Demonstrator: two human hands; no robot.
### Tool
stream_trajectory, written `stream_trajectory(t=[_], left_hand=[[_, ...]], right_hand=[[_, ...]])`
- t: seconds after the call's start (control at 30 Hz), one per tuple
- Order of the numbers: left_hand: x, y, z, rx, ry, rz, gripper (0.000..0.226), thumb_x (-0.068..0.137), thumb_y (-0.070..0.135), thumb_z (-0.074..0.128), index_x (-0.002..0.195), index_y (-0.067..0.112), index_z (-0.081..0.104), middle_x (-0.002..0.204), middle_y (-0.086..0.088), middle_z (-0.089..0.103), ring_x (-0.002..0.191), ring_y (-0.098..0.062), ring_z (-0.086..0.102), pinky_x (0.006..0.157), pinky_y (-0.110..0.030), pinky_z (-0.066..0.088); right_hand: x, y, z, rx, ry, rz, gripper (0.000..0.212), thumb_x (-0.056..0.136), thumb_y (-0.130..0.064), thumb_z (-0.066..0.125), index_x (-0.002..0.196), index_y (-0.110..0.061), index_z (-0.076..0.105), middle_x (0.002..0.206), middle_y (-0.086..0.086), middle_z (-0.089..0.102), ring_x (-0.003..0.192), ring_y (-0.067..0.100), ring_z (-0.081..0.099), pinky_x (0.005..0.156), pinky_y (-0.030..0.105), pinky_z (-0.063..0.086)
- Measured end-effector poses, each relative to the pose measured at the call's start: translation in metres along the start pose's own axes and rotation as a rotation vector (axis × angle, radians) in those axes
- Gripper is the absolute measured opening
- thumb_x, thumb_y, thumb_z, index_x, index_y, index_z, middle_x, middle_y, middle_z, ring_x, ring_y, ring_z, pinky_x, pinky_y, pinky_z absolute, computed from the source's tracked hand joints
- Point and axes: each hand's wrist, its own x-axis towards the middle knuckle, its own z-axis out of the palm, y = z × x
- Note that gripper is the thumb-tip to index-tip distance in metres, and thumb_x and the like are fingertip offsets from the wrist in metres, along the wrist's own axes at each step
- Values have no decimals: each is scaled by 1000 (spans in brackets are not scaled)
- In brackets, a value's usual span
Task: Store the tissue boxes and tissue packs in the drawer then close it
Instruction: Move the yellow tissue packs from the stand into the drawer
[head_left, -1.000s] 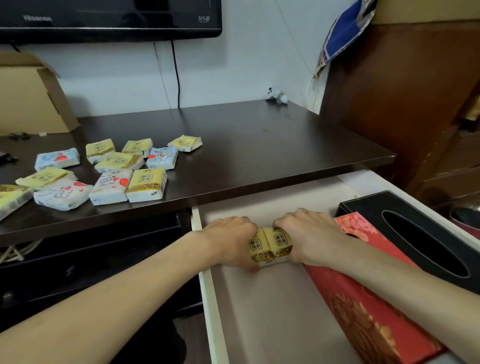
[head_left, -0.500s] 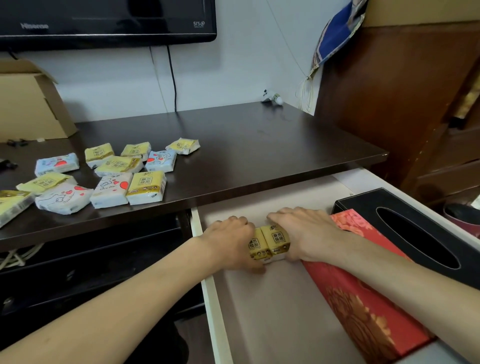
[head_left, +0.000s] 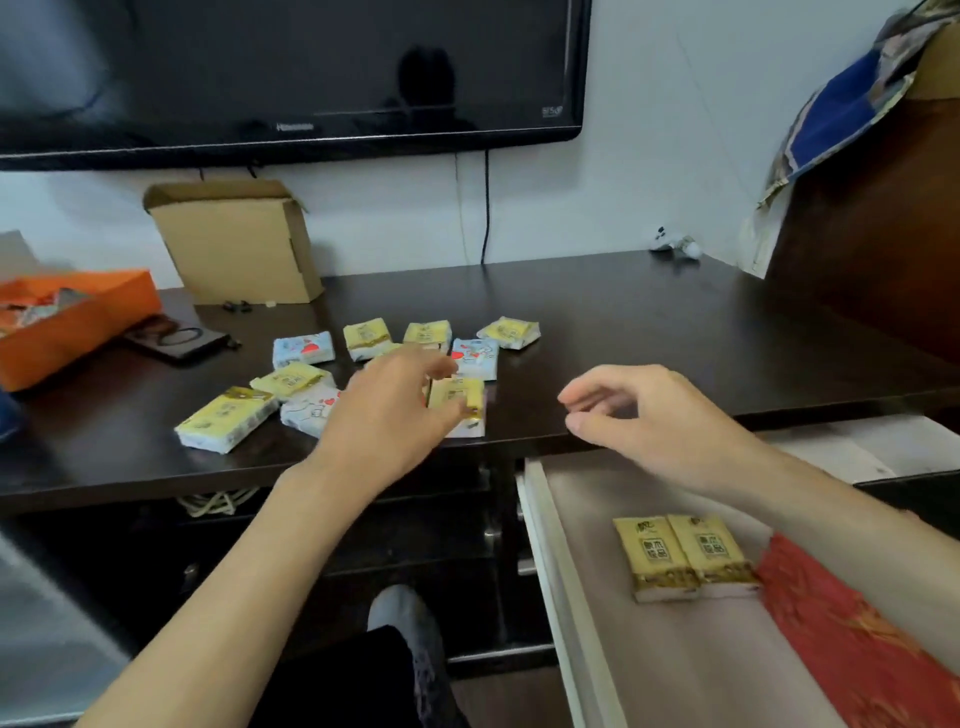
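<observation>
Several small tissue packs (head_left: 306, 348), yellow ones and white ones with red hearts, lie scattered on the dark table (head_left: 649, 322). My left hand (head_left: 389, 415) reaches over them, its thumb touching a yellow pack (head_left: 460, 397) that lies on a white pack near the table's front edge. My right hand (head_left: 644, 415) hovers loosely curled and holding nothing above the back of the open drawer (head_left: 543, 561). Inside the drawer two yellow packs (head_left: 680, 556) lie side by side against a red tissue box (head_left: 841, 639).
A cardboard box (head_left: 239, 244) and an orange box (head_left: 67, 322) stand at the table's back left, with a dark flat object (head_left: 176, 340) beside them. A television (head_left: 291, 67) hangs above. A wooden cabinet (head_left: 872, 234) stands at the right.
Both hands let go of the two yellow packs in the drawer and rose toward the table. The left hand reached the packs on the table. The view swung left and up.
</observation>
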Motion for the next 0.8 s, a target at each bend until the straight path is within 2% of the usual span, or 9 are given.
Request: stream_trajectory(t=[0.13,0.2,0.3,0.4,0.5,0.6,0.7,0.8], left_hand=[[-12,-48,-10,58,43,-79,34,88,32,67,120,22,69,121,5,64,113,-15,57,90,-32,47],[-19,-62,-10,58,38,-79,30,89,34,65,117,24,69,119,8,62,113,-13,55,89,-30,44],[-26,-79,-12,45,36,-109,24,90,35,64,112,27,69,115,11,57,112,-11,52,83,-28,42],[-27,-94,-16,13,38,-163,24,92,36,60,113,28,70,123,10,59,118,-11,51,88,-32,47],[-17,-99,-22,13,17,-139,27,91,33,61,116,26,69,126,8,59,117,-11,53,89,-31,47],[7,-94,-26,15,-12,-94,30,91,33,60,117,24,70,124,7,61,106,-10,56,82,-26,45],[42,-86,-22,-26,-47,-155,33,89,35,59,117,21,69,125,1,61,91,-13,61,77,-36,55],[81,-82,-10,19,-269,-280,36,88,43,62,108,14,70,109,-4,69,84,-14,61,74,-35,52]], right_hand=[[43,-21,37,-26,-53,-40,35,90,-36,75,123,-34,68,122,-21,65,111,-1,60,84,23,49],[60,-31,53,-75,-77,-69,47,87,-37,78,131,-34,63,131,-19,57,120,3,54,89,25,46],[76,-39,69,-157,-150,-77,60,82,-45,82,136,-34,59,131,-18,49,125,4,47,94,29,44],[84,-39,79,-233,-222,-69,63,80,-48,82,137,-32,57,131,-13,50,123,10,46,99,36,47],[87,-37,82,-285,-227,-65,57,78,-48,82,128,-37,58,130,-11,48,123,11,44,98,36,47],[88,-36,76,-244,-221,-32,55,70,-48,88,113,-41,56,123,-12,52,112,9,52,91,35,52],[84,-27,59,-182,-147,-15,57,63,-49,90,108,-41,55,115,-18,53,102,6,59,86,37,56],[77,-10,39,-162,-51,0,56,57,-56,86,103,-42,57,112,-17,51,100,7,60,85,37,54]])
